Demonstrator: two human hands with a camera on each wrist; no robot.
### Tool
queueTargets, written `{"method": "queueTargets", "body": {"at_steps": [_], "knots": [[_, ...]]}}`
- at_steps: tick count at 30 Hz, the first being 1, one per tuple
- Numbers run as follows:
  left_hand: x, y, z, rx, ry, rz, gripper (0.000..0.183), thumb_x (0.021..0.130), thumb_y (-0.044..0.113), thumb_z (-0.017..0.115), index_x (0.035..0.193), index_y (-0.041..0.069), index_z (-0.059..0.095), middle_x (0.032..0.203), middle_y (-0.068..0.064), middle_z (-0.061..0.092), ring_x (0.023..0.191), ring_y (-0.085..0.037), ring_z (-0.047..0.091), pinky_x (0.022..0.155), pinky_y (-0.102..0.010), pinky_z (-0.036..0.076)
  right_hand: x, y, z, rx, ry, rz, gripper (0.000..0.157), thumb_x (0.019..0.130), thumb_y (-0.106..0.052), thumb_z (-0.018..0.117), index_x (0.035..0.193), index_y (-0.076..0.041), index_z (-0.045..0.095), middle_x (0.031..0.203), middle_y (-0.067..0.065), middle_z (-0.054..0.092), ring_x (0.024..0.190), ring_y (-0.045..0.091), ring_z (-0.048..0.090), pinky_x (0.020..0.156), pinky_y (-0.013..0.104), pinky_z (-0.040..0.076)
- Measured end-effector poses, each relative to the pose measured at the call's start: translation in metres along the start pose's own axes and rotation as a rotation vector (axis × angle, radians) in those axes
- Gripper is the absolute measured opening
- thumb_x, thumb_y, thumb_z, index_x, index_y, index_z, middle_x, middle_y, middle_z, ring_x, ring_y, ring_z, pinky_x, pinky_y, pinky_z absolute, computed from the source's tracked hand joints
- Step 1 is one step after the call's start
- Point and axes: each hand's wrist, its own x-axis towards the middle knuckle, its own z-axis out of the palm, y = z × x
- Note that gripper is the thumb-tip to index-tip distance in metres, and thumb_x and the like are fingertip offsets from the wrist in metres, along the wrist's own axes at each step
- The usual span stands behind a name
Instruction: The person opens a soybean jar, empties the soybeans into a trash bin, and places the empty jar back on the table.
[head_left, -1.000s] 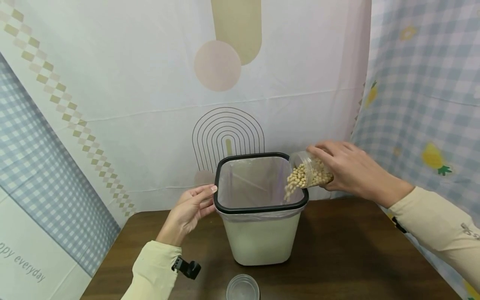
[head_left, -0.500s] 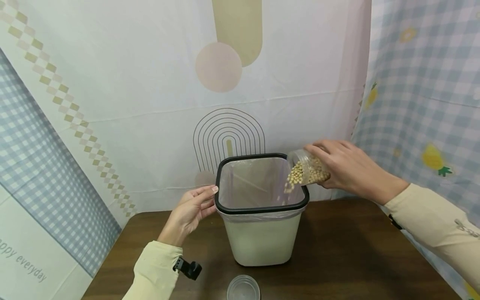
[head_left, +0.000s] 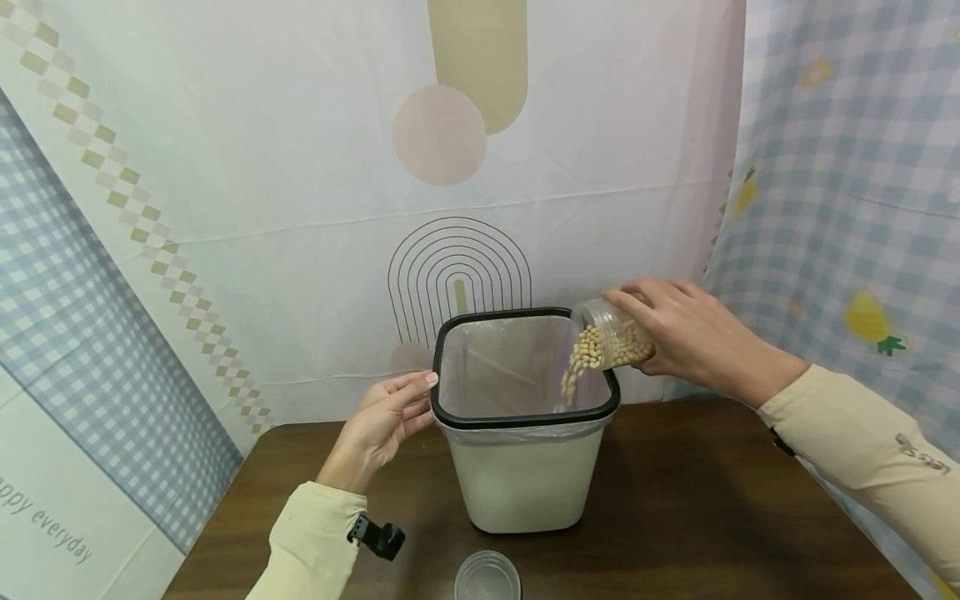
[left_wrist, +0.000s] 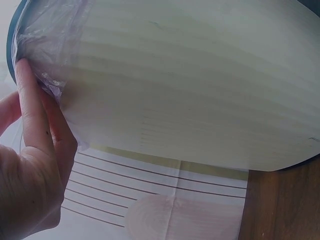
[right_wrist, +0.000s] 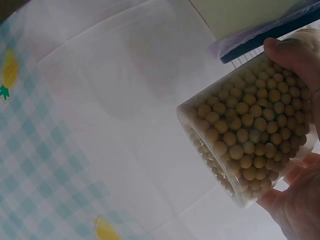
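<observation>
A pale trash bin [head_left: 525, 483] with a black rim and a thin plastic liner [head_left: 487, 367] stands upright on the table. My left hand [head_left: 382, 421] pinches its rim at the left side, thumb near the top edge and fingers against the outside; the left wrist view shows those fingers at the liner's folded edge. Over the right side of the rim, my right hand [head_left: 686, 337] grips a clear plastic jar [right_wrist: 250, 125], tilted mouth-down to the left. Soybeans [head_left: 588, 346] stream from its mouth into the bin. Many soybeans still fill the jar's lower side.
A round clear lid [head_left: 487, 577] lies on the dark wooden table [head_left: 690, 492] in front of the bin. A patterned cloth [head_left: 300, 167] hangs behind, and a blue checked cloth [head_left: 847, 208] hangs at the right.
The jar and right hand have shifted slightly left over the bin, and soybeans keep falling from the jar. My left hand stays at the rim.
</observation>
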Motion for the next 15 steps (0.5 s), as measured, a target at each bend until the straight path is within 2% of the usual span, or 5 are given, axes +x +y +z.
{"method": "queueTargets", "body": {"at_steps": [8,15], "knots": [[0.0005,-0.0006,0.0003,0.022,-0.008,0.003,0.042,0.107,0.010,0.061,0.142,-0.010,0.051,0.097,0.001,0.071,0.086,-0.009,0.070,0.076,-0.019,0.063,-0.0016,0.0032,0.0017,-0.013,-0.011,0.024,0.102,0.057,-0.024,0.105,0.145,-0.007,0.056,0.129,0.019,0.064,0.113,0.041,0.064,0.093,0.063,0.055],[0.0004,-0.0005,0.0000,0.020,0.000,0.004,0.040,0.107,0.010,0.061,0.141,-0.010,0.051,0.095,0.002,0.070,0.084,-0.009,0.070,0.074,-0.018,0.062,-0.0003,0.0040,0.0011,-0.009,0.002,0.009,0.101,0.057,-0.022,0.104,0.145,-0.007,0.057,0.128,0.018,0.064,0.113,0.040,0.064,0.094,0.062,0.054]]}}
